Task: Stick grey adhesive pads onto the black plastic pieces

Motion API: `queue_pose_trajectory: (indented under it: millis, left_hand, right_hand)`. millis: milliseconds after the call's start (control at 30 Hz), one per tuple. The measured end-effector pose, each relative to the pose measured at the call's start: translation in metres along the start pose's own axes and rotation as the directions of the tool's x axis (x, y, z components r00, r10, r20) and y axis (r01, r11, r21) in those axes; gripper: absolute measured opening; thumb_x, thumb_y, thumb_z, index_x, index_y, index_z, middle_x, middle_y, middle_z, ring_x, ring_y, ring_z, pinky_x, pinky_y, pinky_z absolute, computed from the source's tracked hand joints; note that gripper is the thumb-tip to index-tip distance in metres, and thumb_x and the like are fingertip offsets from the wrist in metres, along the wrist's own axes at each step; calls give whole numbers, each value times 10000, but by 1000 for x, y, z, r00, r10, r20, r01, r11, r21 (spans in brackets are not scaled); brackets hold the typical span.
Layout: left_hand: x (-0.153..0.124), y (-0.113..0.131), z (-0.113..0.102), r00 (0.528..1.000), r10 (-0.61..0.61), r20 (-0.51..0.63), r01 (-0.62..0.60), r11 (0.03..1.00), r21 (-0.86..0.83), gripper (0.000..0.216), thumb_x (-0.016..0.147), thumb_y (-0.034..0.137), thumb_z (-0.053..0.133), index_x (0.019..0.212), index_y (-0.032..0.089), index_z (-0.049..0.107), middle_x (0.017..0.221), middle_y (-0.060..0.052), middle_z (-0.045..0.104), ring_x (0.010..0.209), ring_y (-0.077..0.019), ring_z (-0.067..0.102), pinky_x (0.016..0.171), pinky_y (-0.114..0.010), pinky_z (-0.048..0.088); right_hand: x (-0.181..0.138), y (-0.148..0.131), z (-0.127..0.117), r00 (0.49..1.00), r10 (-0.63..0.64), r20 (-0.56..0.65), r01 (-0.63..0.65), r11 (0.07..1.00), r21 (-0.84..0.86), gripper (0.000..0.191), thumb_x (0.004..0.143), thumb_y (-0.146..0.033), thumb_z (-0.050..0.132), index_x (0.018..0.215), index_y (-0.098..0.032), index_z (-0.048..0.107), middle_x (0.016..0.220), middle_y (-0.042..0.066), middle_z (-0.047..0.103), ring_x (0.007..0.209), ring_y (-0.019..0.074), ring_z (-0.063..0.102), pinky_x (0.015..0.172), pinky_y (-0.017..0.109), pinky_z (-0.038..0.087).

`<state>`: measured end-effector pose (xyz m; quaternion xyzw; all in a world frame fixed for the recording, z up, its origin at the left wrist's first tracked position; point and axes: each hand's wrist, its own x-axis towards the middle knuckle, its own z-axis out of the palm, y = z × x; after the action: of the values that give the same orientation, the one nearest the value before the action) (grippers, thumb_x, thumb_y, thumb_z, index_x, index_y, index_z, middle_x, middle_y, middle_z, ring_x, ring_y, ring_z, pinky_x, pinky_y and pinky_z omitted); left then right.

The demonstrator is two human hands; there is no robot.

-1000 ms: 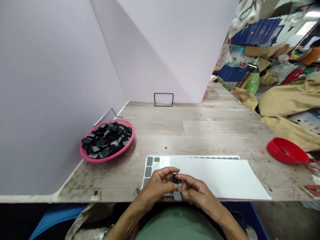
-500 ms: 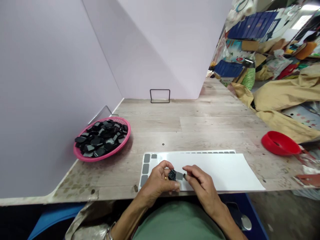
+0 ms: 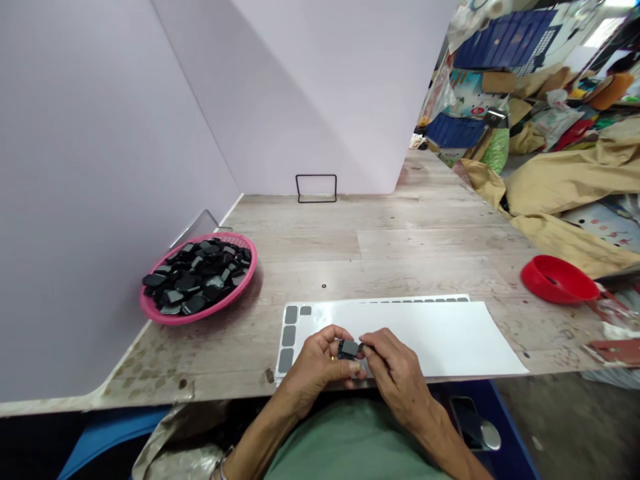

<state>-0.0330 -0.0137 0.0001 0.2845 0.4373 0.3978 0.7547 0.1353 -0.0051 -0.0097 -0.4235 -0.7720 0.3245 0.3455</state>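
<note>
Sticker (image 3: pixel 351 348), grey, lies against a black piece (image 3: pixel 341 353) over the near edge of the paper (image 3: pixel 440 333). The left hand (image 3: pixel 320 363) has its grip closed round the piece; the right hand (image 3: pixel 399 367) has its grip pinched on a dark bit (image 3: pixel 361 347) beside the sticker. Beneath the paper, a sheet (image 3: pixel 295 324) rests on the tabletop (image 3: pixel 400 250), between basket (image 3: pixel 175 320) and red dish (image 3: pixel 557 292).

A single camera, worn on the person's head, looks forward and down across the table (image 3: pixel 300 267). The left hand (image 3: pixel 320 363) and right hand (image 3: pixel 397 363) are near it, toward six o'clock; the wall (image 3: pixel 320 93) stands farther off at twelve, the cluttered room beyond two.
</note>
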Motion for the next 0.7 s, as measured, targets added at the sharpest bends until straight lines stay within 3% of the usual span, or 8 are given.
queue_pose_trajectory:
  millis: [700]
  left_hand:
    - [1, -1, -1, 999, -29, -22, 29, 1000, -13, 458, 563, 181, 814, 895, 157, 501, 789, -42, 698, 626, -179, 681, 487, -209, 496]
  right_hand:
    - [-2, 2, 2, 997, -71, 8, 71, 991, -111, 215, 925, -126, 359, 1010, -183, 547, 813, 45, 530, 743, 173, 503, 658, 299, 416]
